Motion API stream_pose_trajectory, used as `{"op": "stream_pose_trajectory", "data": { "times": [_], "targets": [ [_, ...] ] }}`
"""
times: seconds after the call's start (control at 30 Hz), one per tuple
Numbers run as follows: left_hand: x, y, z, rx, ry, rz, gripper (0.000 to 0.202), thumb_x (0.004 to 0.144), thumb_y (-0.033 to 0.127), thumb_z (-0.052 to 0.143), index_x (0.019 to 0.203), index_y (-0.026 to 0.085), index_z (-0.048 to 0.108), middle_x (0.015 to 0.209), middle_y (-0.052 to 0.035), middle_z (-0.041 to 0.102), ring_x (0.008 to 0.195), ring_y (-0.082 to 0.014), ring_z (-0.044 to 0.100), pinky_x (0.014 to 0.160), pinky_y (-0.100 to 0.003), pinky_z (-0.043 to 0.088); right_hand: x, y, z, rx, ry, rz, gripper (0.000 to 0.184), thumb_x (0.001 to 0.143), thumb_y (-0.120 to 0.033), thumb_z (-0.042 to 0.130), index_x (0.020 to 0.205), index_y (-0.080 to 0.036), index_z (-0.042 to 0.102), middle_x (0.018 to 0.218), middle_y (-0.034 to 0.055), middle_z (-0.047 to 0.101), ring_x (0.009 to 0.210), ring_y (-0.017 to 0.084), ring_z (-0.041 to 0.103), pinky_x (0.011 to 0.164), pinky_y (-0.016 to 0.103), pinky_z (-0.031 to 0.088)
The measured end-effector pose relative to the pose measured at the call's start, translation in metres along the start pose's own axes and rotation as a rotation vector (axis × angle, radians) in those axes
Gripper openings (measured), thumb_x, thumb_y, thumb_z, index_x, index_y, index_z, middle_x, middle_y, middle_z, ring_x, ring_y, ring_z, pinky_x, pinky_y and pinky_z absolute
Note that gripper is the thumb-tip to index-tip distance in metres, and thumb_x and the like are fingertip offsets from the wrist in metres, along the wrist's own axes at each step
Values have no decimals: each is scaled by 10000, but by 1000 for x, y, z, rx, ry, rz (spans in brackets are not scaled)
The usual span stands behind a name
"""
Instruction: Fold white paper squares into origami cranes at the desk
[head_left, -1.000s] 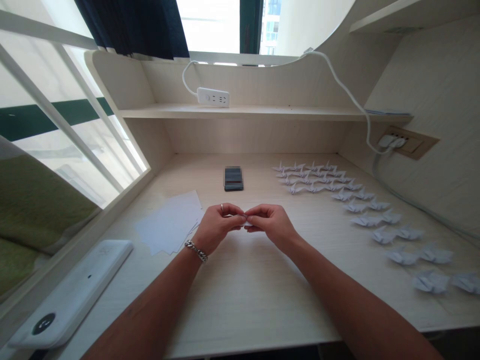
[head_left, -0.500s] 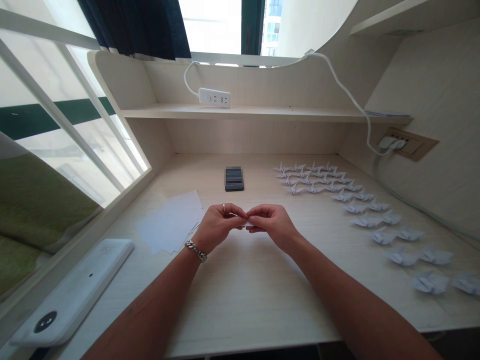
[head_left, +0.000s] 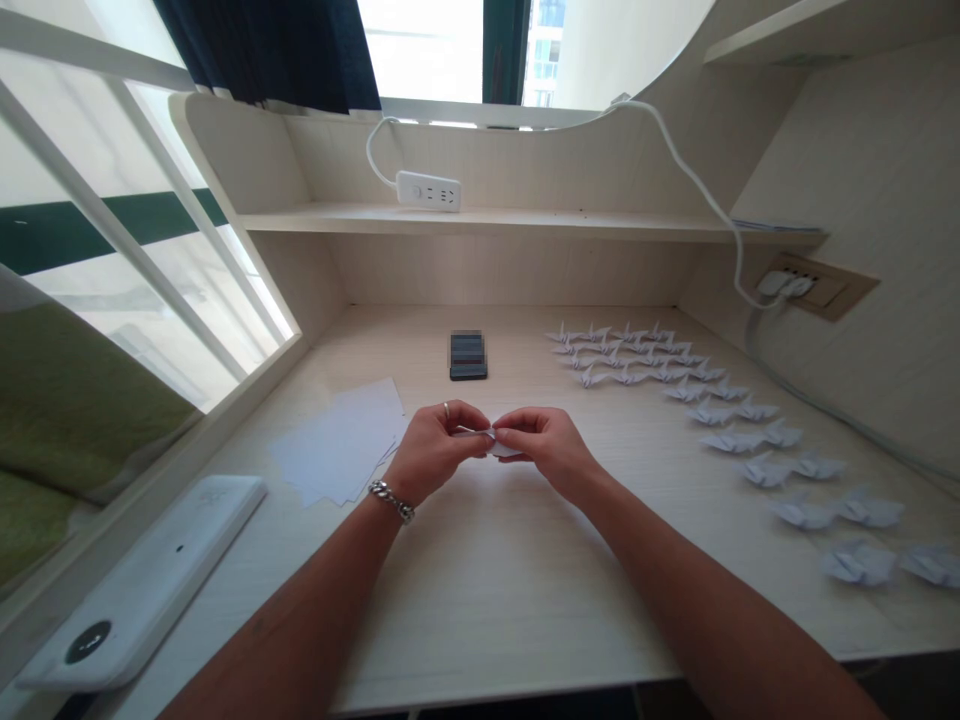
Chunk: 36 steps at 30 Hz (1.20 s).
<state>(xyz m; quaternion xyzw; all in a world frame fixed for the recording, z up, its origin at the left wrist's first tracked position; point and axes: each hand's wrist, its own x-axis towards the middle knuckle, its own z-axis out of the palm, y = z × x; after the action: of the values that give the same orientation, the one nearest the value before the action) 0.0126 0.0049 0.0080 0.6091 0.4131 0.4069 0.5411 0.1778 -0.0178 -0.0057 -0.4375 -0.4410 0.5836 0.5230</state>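
Note:
My left hand [head_left: 433,450] and my right hand [head_left: 541,448] meet at the middle of the pale wooden desk [head_left: 510,580]. Between their fingertips both pinch a small folded piece of white paper [head_left: 499,449], partly hidden by my fingers. A loose stack of white paper sheets [head_left: 337,442] lies just left of my left hand. A silver ring and a chain bracelet [head_left: 391,501] are on my left hand and wrist.
Several white origami cranes [head_left: 637,353] stand in rows along the desk's right side. Beyond my hands lies a phone [head_left: 468,356]. A white flat device [head_left: 142,583] sits at the left edge, below a window. A power strip [head_left: 427,191] rests on the shelf above.
The folded paper has shifted slightly, and more of it shows below my right fingers. My hands stay almost in place, and the view has tilted a little.

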Motion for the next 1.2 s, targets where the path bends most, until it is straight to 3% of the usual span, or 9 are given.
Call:
{"op": "stream_pose_trajectory", "data": {
  "times": [0.17,0.37,0.97,1.2],
  "targets": [
    [0,1,-1,-152,-7,-67,228,616,194,800,771,110,655,706,-15,669,665,-145,656,688,-321,586,1,3,-2,-68,20,-81,257,593,-317,806,748,-128,727,702,38,700,636,161,653,645,344,585],
    [0,0,-1,-116,-28,-70,265,639,261,811,783,98,660,727,-27,668,689,-147,662,687,-309,592,0,4,-2,-228,2,-185,219,683,-324,743,794,-136,728,738,47,705,667,168,652,636,329,578],
    [1,0,2,-211,29,-85,303,570,233,846,756,102,646,670,-11,674,645,-146,670,655,-311,610,0,4,0,-158,21,-186,243,690,-269,720,873,-155,609,654,8,664,614,153,634,609,322,555],
    [1,-1,1,-162,16,-57,319,596,236,822,825,102,646,683,-34,697,663,-158,677,663,-316,604,0,7,-1,-268,12,-244,223,706,-252,701,885,-156,609,711,21,656,654,151,613,626,303,501]
  ]
}}
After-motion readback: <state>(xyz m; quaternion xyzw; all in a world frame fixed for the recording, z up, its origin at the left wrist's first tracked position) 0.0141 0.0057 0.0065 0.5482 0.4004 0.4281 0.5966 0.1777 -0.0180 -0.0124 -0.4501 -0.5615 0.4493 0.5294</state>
